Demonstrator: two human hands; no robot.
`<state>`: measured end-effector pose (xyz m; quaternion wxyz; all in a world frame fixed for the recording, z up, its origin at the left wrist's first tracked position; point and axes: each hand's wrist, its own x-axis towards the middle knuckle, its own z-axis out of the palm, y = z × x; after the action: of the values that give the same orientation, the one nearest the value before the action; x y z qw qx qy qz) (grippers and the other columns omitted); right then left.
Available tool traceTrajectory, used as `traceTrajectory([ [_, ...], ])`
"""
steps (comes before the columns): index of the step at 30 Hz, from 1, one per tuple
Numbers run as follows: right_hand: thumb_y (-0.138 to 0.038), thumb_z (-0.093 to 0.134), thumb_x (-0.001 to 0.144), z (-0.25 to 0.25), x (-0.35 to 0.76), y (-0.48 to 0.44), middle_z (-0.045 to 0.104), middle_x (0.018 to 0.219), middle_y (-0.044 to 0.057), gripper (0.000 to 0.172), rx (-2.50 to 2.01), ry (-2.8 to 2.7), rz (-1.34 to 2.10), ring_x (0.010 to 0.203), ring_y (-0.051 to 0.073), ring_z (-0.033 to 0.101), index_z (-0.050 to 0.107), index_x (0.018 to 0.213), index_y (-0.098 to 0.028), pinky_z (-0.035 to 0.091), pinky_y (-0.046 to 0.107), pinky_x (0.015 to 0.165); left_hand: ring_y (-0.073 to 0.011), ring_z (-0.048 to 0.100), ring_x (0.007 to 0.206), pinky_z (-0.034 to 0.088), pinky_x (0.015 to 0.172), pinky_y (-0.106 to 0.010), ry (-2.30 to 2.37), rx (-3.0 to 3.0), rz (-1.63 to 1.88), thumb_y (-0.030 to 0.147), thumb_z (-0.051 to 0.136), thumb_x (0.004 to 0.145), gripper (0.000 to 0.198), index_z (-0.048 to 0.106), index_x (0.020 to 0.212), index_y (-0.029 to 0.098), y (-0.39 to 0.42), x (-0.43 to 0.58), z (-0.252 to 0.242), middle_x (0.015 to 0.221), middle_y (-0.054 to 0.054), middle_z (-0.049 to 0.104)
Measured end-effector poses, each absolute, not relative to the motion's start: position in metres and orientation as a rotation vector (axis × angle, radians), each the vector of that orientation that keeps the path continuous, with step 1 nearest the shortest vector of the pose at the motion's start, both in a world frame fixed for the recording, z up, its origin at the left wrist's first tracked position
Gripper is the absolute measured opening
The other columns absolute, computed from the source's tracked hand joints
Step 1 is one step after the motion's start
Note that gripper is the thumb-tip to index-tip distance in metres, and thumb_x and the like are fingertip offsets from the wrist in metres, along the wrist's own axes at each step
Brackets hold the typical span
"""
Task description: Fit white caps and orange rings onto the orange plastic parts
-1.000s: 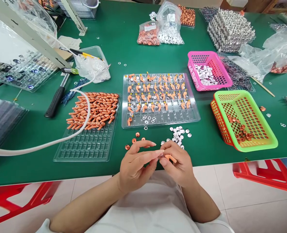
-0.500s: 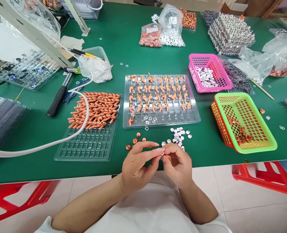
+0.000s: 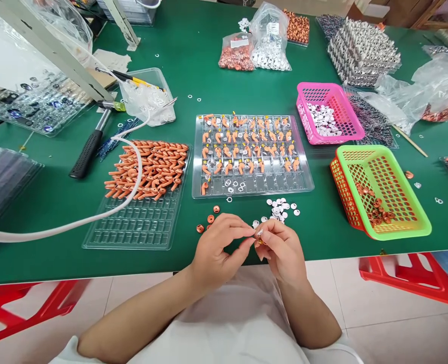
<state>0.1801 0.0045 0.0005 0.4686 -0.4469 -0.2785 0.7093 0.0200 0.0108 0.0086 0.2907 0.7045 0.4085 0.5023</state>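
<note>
At the near edge of the green table [image 3: 318, 222], the right hand [image 3: 287, 251] pinches a tiny white-and-gold piece [image 3: 260, 240], the left hand's [image 3: 219, 247] nearly closed grip has an unclear hold, and this likely fitting step needs steady fingers.

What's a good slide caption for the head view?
Hands meet at a small part, near a clear tray holding orange curved pieces.

Small part [image 3: 260, 237], pinched at fingertips of left hand [image 3: 219, 247] and right hand [image 3: 285, 253], between the two. White bit on upper side, shiny gold-yellow bit just below. Mostly covered by fingers; full shape, exact tilt can't be made out.
</note>
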Motion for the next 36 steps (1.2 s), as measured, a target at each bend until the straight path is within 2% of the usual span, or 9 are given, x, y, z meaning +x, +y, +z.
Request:
traceTrajectory([
  [12, -0.033, 0.073, 0.074, 0.0, 0.175, 0.008, 0.06, 0.054, -0.001, 0.025, -1.02, -0.433, 2.026, 0.037, 0.007, 0.049, 0.06, 0.063, -0.015, 0.023, 0.018, 0.037, -0.0165, 0.065, 0.075, 0.054, 0.069, -0.031, 1.084, 1.923, 1.33, 0.004, 0.064, 0.083, 0.017, 0.066, 0.091, 0.018, 0.013, 0.02, 0.007, 0.08, -0.005, 0.07],
  [19, -0.033, 0.073, 0.075, -0.002, 0.174, 0.007, 0.059, 0.055, -0.002, 0.027, -0.992, -0.419, 2.052, 0.037, 0.006, 0.046, 0.059, 0.063, -0.015, 0.023, 0.019, 0.036, -0.0159, 0.065, 0.074, 0.056, 0.078, -0.035, 1.145, 2.096, 1.289, 0.006, 0.063, 0.084, 0.015, 0.063, 0.09, 0.019, 0.012, 0.018, 0.005, 0.08, -0.004, 0.072],
  [36, -0.032, 0.073, 0.077, -0.004, 0.173, 0.006, 0.058, 0.055, -0.002, 0.028, -0.958, -0.425, 2.174, 0.038, 0.005, 0.044, 0.056, 0.063, -0.015, 0.022, 0.018, 0.039, -0.0206, 0.06, 0.076, 0.051, 0.075, -0.038, 1.039, 2.328, 1.234, 0.004, 0.05, 0.083, 0.019, 0.056, 0.092, 0.02, 0.011, 0.01, 0.002, 0.078, -0.005, 0.067],
])
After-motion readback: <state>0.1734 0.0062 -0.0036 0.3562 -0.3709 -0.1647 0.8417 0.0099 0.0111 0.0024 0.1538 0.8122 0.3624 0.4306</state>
